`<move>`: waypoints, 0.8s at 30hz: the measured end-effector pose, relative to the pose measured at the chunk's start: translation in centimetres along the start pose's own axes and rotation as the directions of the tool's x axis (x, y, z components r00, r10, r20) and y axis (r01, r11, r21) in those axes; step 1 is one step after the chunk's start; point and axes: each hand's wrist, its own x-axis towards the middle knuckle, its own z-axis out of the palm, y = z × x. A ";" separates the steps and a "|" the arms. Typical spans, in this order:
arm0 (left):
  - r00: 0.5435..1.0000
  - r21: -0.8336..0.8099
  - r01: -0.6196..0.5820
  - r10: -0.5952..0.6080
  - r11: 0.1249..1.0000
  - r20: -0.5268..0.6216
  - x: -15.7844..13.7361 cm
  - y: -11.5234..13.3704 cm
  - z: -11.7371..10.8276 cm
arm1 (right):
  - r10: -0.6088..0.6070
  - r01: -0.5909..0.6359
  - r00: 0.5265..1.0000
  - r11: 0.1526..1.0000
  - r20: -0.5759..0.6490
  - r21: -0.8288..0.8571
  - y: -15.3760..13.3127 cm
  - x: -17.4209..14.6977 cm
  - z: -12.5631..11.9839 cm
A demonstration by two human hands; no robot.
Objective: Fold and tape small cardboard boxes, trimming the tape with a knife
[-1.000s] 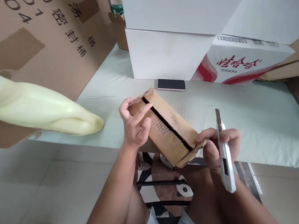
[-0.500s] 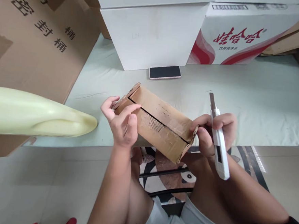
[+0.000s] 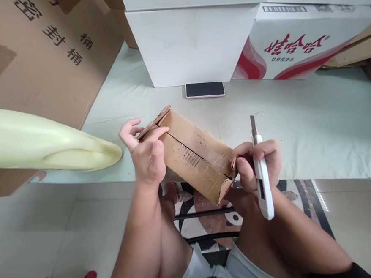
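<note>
A small brown cardboard box (image 3: 197, 148) is held slantwise over the near edge of the bench, its far-left end higher in view. My left hand (image 3: 150, 157) grips its left end, one finger lying along the seam, thumb raised. In my right hand (image 3: 273, 155) is a white utility knife (image 3: 266, 204), blade out and pointing away from me. The thumb and forefinger of that same hand pinch the torn, ragged right end of the box. The blade stands apart from the cardboard. Near the seam the surface is scuffed and ridged.
Behind the box a phone (image 3: 204, 90) lies on the pale green bench cover (image 3: 332, 132). White cartons (image 3: 185, 46) and a red-and-white carton (image 3: 292, 64) line the back. A large brown carton (image 3: 50, 78) and a smooth pale yellow tapered object (image 3: 52, 142) stand at left.
Both hands, with the box and the knife, have shifted a little to the left. The flap at the right end is bent further, with the right fingers still on it.
</note>
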 end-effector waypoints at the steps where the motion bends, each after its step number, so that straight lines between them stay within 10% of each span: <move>1: 1.000 -0.001 0.007 -0.007 1.000 0.011 0.0 -0.1 0.0 | 0.003 -0.003 1.000 1.000 0.011 -0.002 0.0 0.0 0.0; 9: 0.999 -0.070 0.027 -0.029 0.997 -0.023 -0.1 -0.4 0.2 | 0.072 -0.073 0.996 0.997 -0.043 -0.005 0.4 -0.9 0.1; 17: 0.926 -0.305 -0.047 -0.074 0.951 -0.371 -0.3 -0.6 1.9 | -0.025 0.028 0.995 0.999 -0.096 0.026 0.2 -0.8 -0.3; 24: 0.883 -0.410 -0.011 -0.183 0.912 -0.432 0.1 -0.4 2.7 | -0.109 0.110 0.992 0.994 0.066 -0.010 0.0 -0.2 -3.6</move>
